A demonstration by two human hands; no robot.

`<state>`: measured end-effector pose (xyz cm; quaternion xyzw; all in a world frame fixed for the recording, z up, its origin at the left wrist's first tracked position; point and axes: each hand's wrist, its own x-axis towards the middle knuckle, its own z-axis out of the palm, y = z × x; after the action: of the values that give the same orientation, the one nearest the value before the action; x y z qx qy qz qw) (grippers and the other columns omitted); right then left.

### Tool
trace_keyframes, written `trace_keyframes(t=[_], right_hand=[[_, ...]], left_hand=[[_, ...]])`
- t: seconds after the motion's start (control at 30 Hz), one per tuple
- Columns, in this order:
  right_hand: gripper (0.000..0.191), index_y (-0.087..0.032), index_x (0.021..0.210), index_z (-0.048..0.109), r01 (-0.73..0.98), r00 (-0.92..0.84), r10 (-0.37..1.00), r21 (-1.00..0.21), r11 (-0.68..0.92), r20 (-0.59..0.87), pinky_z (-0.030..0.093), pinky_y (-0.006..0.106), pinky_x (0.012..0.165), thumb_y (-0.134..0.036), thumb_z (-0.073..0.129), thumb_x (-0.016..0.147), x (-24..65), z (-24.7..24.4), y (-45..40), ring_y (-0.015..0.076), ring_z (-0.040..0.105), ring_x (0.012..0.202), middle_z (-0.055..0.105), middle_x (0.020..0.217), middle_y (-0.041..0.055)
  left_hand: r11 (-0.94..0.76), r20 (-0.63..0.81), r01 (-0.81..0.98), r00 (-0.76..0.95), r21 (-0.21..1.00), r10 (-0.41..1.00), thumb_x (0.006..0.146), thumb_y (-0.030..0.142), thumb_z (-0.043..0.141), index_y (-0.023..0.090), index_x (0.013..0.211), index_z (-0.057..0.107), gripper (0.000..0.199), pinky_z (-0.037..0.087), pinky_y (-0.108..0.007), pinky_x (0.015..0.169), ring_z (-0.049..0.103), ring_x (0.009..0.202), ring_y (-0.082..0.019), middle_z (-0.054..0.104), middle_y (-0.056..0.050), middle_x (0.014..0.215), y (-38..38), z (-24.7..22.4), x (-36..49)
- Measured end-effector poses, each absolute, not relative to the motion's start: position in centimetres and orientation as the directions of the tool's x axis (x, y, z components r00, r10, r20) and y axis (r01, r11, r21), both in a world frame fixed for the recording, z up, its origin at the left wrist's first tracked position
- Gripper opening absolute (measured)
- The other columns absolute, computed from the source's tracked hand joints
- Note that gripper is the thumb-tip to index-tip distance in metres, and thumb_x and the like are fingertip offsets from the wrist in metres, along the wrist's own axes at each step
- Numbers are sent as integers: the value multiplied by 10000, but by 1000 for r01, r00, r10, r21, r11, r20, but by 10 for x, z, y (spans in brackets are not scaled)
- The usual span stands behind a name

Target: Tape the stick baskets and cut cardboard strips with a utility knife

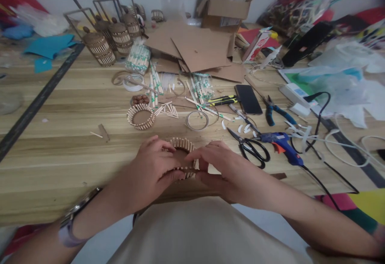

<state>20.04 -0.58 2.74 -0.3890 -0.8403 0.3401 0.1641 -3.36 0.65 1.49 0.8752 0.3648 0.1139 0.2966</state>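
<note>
A small round stick basket (183, 143), with short pale wooden sticks set upright around a brown base, is at the table's near edge between my hands. My left hand (159, 159) grips its left side, fingers over the rim and thumb along the near side. At the near right side, the thumb and fingers of my right hand (218, 165) are pinched on a thin brown strip (191, 170) lying against the sticks. A brown end piece (278, 175) shows past my right forearm; whether it is the same strip, I cannot tell. My fingers hide part of the basket's wall.
Beyond stands a similar stick ring (141, 126). To the right lie black scissors (254, 149), a blue glue gun (281, 143) with its cable, pliers (278, 113) and a phone (248, 99). Loose sticks (168, 110), cardboard sheets (201, 47) and lidded stick baskets (99, 47) are farther back.
</note>
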Motion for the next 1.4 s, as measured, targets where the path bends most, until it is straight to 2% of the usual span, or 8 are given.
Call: trace_keyframes(t=[0.17,0.6,0.77,0.9,1.07,1.2,1.3,1.4], right_hand=[[333,-210,1160,623,507,-648,760,-725,467,36,448,302,832,-41,583,876,198,30,-9,158,649,839,689,862,-13],[278,-222,1170,620,483,-616,788,-786,387,9,466,277,774,-100,588,922,200,26,-10,145,638,843,696,915,-5],[282,-188,1197,630,555,-647,761,-651,518,54,435,330,831,-100,605,931,203,26,-5,182,648,884,717,915,28],[110,-184,1033,664,555,-686,721,-571,604,96,386,346,845,-132,596,963,203,26,-1,177,639,831,718,887,31],[132,-189,936,651,553,-696,709,-544,631,114,358,337,830,-135,542,988,202,26,0,157,612,784,697,836,17],[166,-181,891,652,583,-697,709,-489,649,110,358,340,823,-136,521,982,199,25,-1,158,601,756,690,810,22],[146,-177,893,657,609,-694,714,-457,649,90,372,343,822,-129,536,958,194,24,-2,174,618,780,698,822,33],[119,-172,886,659,617,-688,722,-465,636,74,387,342,813,-114,566,935,192,22,-3,187,637,800,709,835,36]], left_hand=[[-562,26,573,686,597,727,989,240,570,264,927,751,193,342,-558,1124,599,1140,-279,747,-33,1007,2,11,-33],[-584,69,600,663,547,745,1006,226,540,238,997,744,205,291,-621,1124,619,1111,-289,745,-48,1039,-8,12,-27],[-601,90,525,703,602,705,1025,262,541,265,1004,717,178,243,-590,1159,579,1151,-269,750,7,1021,-7,15,-33],[-613,93,485,733,624,674,1023,264,555,263,902,706,193,185,-555,1205,540,1202,-256,740,36,906,-2,16,-38],[-653,97,457,772,604,629,1030,277,534,242,883,708,231,213,-547,1217,505,1267,-275,737,4,887,5,17,-44],[-645,69,479,770,596,635,1022,274,541,254,940,717,195,250,-537,1212,501,1300,-284,749,-8,926,7,18,-44],[-626,66,512,741,588,668,1009,329,574,268,1056,713,160,236,-572,1204,507,1293,-300,752,-21,1059,5,17,-37],[-620,97,516,718,591,689,1024,301,535,260,1019,709,179,265,-564,1177,540,1223,-280,743,-16,1057,2,13,-28]])
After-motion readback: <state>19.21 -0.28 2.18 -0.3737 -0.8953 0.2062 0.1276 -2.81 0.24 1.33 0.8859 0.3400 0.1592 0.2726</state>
